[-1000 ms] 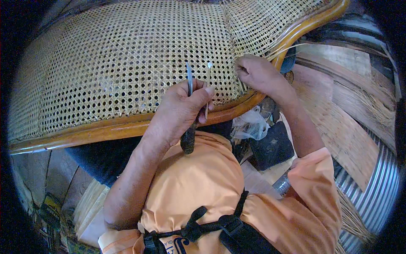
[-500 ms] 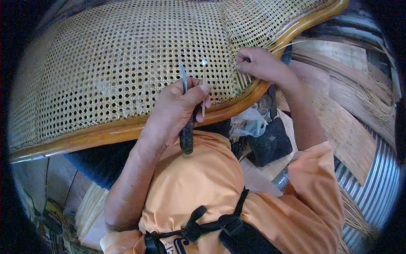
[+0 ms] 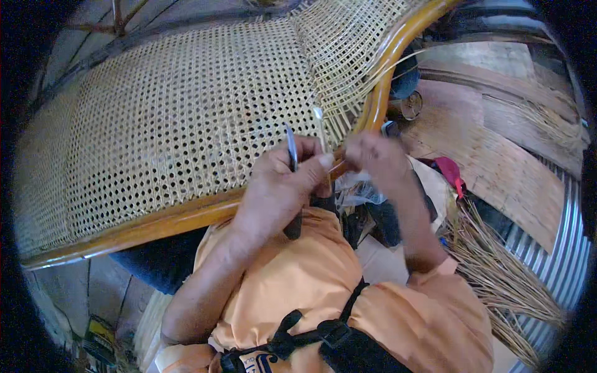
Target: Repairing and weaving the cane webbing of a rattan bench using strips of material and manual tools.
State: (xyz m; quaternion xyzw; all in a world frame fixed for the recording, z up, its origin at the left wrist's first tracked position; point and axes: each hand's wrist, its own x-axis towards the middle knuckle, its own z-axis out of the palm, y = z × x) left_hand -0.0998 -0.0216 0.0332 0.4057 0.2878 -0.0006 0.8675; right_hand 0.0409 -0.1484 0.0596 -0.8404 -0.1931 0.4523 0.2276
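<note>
My left hand (image 3: 270,186) is closed around a knife (image 3: 291,146); its narrow curved blade points up and its dark handle hangs below the palm. Between the thumb and fingers the same hand also pinches a thin pale stick (image 3: 322,132) with a whitish tip. Just right of it, my right hand (image 3: 376,155) hovers over the wooden rim, its fingers smeared by motion. Both are at the near edge of a woven cane panel (image 3: 180,118) set in a varnished curved wooden frame (image 3: 180,216). Loose cane strands (image 3: 337,121) show at the panel's right part.
Below the frame on the right lie a clear plastic bag (image 3: 357,191) and a dark bag (image 3: 385,222). Further right are a bundle of cane strips (image 3: 497,273), a red cloth item (image 3: 449,173), wooden boards (image 3: 497,168) and corrugated metal sheet (image 3: 563,230).
My right hand has left the woven cane and come down toward my left hand. My left hand, with the knife and stick, now appears further right along the rim. The view has shifted.
</note>
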